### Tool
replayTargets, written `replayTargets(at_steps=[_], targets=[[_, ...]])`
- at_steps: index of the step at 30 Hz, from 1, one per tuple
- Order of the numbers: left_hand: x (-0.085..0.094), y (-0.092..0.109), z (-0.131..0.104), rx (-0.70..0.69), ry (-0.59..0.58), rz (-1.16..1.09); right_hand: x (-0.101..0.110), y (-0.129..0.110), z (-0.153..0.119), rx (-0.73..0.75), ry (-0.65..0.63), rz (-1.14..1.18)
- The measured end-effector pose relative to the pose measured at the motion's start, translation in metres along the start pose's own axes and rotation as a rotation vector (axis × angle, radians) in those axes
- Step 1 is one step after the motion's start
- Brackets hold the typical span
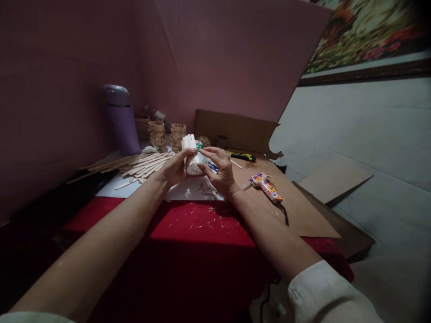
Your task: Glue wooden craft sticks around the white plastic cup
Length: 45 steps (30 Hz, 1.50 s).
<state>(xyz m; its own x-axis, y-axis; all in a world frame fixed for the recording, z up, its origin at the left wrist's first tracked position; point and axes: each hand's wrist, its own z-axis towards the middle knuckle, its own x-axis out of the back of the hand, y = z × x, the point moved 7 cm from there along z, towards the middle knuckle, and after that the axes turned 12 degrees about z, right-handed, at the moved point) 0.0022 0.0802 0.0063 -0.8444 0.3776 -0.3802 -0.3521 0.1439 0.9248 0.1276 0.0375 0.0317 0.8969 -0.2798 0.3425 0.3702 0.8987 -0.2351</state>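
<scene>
Between my hands is a small white cup-like container (195, 168), tilted over the table, with pale wooden craft sticks (189, 141) standing along part of its side. A green and red printed patch shows where no sticks cover it. My left hand (177, 168) is closed round its left side. My right hand (220, 169) has its fingers and thumb pressed against the right side near the printed patch. Left of my hands lies a fanned pile of loose craft sticks (146, 166). A flower-patterned glue gun (267, 187) rests on cardboard to the right.
A purple bottle (123, 123) stands at the back left, beside stick-covered cups (178, 137). Behind my right hand lie a yellow-black utility knife (241, 156) and a twine ball (203, 141). Wood scraps dot the red cloth (202, 224). A cardboard sheet (303, 220) covers the right side.
</scene>
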Motion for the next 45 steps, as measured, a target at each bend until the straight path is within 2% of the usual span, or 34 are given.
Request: replayTargets(at_steps=[11, 18, 27, 34, 39, 45], targets=[[-0.007, -0.01, 0.002, 0.023, 0.053, -0.097, 0.001, 0.001, 0.001, -0.06, 0.028, 0.077], [-0.012, -0.011, 0.002, -0.047, 0.11, -0.123, 0.001, 0.002, 0.001, -0.106, 0.077, 0.159], [-0.009, -0.019, 0.008, -0.033, 0.123, -0.181, -0.002, 0.003, -0.001, -0.162, 0.089, 0.213], [-0.008, -0.018, 0.008, -0.053, 0.176, -0.142, -0.004, 0.002, -0.001, -0.18, 0.079, 0.205], [-0.009, -0.015, 0.01, -0.093, 0.135, -0.108, 0.0, 0.003, 0.0, -0.147, 0.092, 0.251], [-0.006, -0.017, 0.011, -0.102, 0.13, -0.093, 0.0, 0.015, -0.002, -0.23, 0.104, 0.311]])
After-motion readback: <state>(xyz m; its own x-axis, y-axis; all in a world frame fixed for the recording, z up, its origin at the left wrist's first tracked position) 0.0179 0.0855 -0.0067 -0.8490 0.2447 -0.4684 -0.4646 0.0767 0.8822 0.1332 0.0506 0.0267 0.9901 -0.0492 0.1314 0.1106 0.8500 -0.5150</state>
